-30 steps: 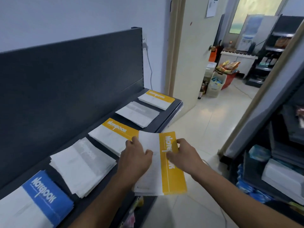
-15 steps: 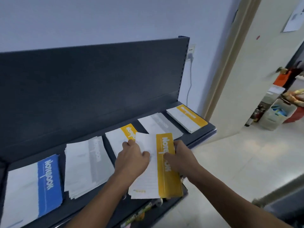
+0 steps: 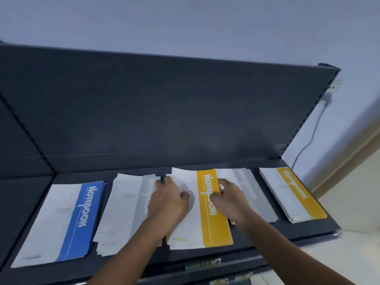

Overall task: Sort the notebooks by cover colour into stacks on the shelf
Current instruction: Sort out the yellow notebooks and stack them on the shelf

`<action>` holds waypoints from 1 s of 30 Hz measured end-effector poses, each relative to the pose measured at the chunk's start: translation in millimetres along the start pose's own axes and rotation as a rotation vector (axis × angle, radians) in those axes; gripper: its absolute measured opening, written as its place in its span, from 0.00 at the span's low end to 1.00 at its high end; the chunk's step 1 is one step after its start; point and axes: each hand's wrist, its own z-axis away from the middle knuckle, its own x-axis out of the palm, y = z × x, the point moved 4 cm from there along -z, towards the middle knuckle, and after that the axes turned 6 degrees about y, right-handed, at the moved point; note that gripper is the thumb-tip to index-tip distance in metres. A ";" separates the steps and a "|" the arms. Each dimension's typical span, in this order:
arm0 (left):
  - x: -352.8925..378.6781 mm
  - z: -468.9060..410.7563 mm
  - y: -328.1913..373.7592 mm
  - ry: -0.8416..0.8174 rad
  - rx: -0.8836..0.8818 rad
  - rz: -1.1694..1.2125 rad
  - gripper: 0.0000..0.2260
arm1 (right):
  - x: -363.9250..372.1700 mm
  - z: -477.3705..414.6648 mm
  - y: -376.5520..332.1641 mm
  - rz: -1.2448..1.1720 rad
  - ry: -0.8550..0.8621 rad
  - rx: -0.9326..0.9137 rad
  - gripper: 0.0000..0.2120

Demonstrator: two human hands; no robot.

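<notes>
Shelf deck (image 3: 308,229): judged to be sheet metal; a dark, matt, smooth coating is seen.
Back panel (image 3: 164,110): the same dark matt finish is noted, with a faint fine grain.
Yellow-banded notebook (image 3: 213,223): a thin, smooth paper cover is seen; the band is printed flat, with little sheen.
Blue-banded stack (image 3: 80,219): smooth paper covers are noted, with a slight sheen.
Grey-banded stack (image 3: 127,202): paper, seen as matt.
Wall (image 3: 185,23): painted, smooth, matt.
Cable (image 3: 312,138): taken for plastic-sheathed; smooth.
</notes>
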 end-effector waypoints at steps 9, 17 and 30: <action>21.0 -14.7 -4.4 0.020 -0.150 -0.025 0.20 | 26.1 -50.5 4.7 0.194 -0.075 -0.122 0.09; 32.0 -8.6 0.9 0.125 -0.136 -0.060 0.23 | 28.6 -57.8 9.6 0.411 -0.056 -0.263 0.11; 29.8 1.9 -0.3 0.182 -0.100 -0.015 0.33 | 20.3 -60.1 5.2 0.472 -0.004 -0.420 0.15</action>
